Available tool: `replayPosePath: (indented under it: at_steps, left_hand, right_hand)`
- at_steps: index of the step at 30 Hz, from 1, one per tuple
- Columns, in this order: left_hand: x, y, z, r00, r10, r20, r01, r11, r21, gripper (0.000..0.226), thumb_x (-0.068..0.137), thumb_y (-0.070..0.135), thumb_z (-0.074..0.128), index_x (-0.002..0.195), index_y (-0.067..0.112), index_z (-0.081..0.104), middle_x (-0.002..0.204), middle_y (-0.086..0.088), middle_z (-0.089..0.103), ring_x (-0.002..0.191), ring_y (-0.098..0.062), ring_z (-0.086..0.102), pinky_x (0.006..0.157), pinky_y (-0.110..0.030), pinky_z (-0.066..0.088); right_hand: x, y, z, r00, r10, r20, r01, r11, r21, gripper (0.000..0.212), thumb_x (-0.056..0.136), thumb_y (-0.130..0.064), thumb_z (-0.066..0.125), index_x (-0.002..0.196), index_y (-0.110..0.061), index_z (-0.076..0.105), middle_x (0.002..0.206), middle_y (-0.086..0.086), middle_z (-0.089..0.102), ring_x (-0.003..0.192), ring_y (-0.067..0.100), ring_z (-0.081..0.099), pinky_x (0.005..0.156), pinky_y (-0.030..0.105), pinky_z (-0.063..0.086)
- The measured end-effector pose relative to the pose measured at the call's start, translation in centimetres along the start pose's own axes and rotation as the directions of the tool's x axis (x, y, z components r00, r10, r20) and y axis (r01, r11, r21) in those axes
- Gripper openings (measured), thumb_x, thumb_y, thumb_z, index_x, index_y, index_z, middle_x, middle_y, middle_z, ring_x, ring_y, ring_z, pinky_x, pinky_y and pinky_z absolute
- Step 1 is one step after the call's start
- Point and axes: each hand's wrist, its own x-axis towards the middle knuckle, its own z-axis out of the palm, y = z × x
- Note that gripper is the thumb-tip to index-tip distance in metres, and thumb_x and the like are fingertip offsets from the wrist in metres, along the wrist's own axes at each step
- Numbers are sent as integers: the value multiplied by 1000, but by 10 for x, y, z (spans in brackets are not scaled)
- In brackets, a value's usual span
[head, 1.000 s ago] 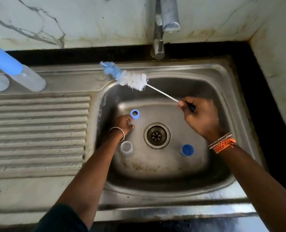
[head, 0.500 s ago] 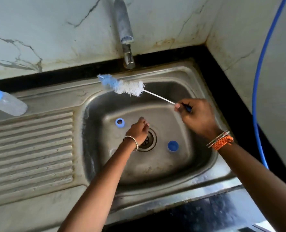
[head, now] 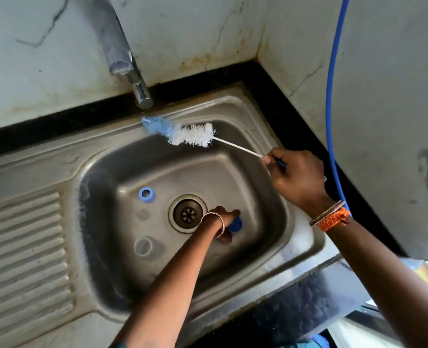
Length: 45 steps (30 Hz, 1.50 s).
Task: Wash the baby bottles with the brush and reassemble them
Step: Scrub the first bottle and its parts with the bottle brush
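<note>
Head view, sink basin. Left hand [head: 224, 218] is down on the basin floor just right of the drain [head: 187, 214]; its fingers [head: 234, 214] curl over a blue bottle cap [head: 235, 225], which shows only partly from under them, so the grip reads as closed on the cap. Metal bangle [head: 214, 222] on that wrist. Right hand [head: 297, 175] is raised over the basin's right rim, fingers pinched round the thin handle of the bottle brush [head: 190, 134]. Brush runs up and left from the hand; white bristles, then a blue tip, lying over the back edge of the sink [head: 258, 116], below the tap [head: 132, 79].

Loose parts on basin floor, left of drain: blue screw ring [head: 146, 194] nearer the back, clear ring [head: 143, 246] nearer the front. Both are well apart from either hand. Ribbed draining board [head: 22, 247] to the left. Blue hose [head: 332, 121] hangs along the right wall.
</note>
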Motion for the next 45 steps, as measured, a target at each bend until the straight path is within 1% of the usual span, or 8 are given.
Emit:
replayPosePath:
  at_steps: [6, 10, 17, 22, 29, 36, 42, 45]
  left_hand:
    - [-21, -16, -19, 986, 60, 156, 17, 892, -453, 24, 93, 27, 54, 102, 6, 47, 82, -15, 58, 57, -22, 62, 53, -31, 55]
    - [-45, -23, -55, 967, 249, -56, -177, 496, -850, 24, 91, 17, 53, 114, 24, 48, 97, -5, 54, 77, -20, 57, 57, -32, 57]
    - [-114, -25, -99, 855, 389, -344, -366, -18, -930, 28, 91, 34, 58, 97, 7, 56, 85, -13, 57, 76, -21, 57, 61, -32, 59]
    - [-158, -39, -126, 809, 324, -490, -433, -234, -870, 39, 89, 41, 59, 86, 2, 55, 72, -12, 58, 71, -18, 57, 57, -30, 59]
    - [-201, -58, -168, 753, 183, -632, -544, -366, -755, 32, 86, 39, 63, 87, 9, 51, 86, -13, 54, 72, -19, 55, 55, -29, 57]
    - [-205, -71, -188, 721, 155, -675, -589, -375, -716, 36, 89, 39, 59, 106, 8, 53, 97, -17, 57, 82, -25, 60, 63, -37, 52]
    - [-202, -70, -188, 623, 152, -767, -780, 54, -623, 10, 93, 23, 55, 96, 13, 52, 91, -11, 56, 73, -15, 56, 64, -26, 49]
    - [-204, -71, -191, 595, 216, -774, -799, 48, -600, 19, 95, 19, 54, 112, 19, 47, 109, -13, 55, 82, -20, 60, 67, -35, 53]
  right_hand:
    - [-12, -16, 5, 995, -29, -92, 24, 998, -54, 29, 85, -38, 46, 77, -13, 58, 60, 6, 61, 65, 39, 61, 52, 30, 35]
    - [-29, -30, -4, 973, 3, -232, -31, 993, -115, 28, 85, -36, 49, 71, -12, 56, 56, 5, 59, 58, 37, 60, 51, 26, 26]
    - [-44, -40, -35, 933, -210, -293, 229, 973, 31, 18, 83, -24, 49, 75, -14, 62, 69, 1, 61, 67, 24, 58, 53, 31, 37]
    - [-57, -42, -38, 883, -354, -309, 363, 931, -31, 30, 82, -25, 41, 87, -16, 69, 76, 4, 62, 71, 31, 57, 59, 36, 45]
    - [-61, -31, -37, 836, -427, -344, 436, 898, -56, 35, 75, -17, 43, 91, -16, 74, 73, -2, 61, 70, 23, 50, 66, 29, 23]
    - [-52, -34, -33, 784, -544, -299, 529, 837, -137, 37, 74, -15, 42, 92, -17, 74, 75, -1, 62, 73, 24, 51, 66, 34, 28]
    - [-35, -63, -36, 782, -571, -250, 508, 816, -275, 39, 56, 2, 70, 90, -16, 75, 73, 2, 63, 69, 29, 56, 62, 37, 41]
    - [-28, -88, -36, 829, -499, -250, 461, 865, -197, 35, 56, 1, 77, 85, -17, 75, 69, 1, 63, 68, 30, 59, 60, 36, 43]
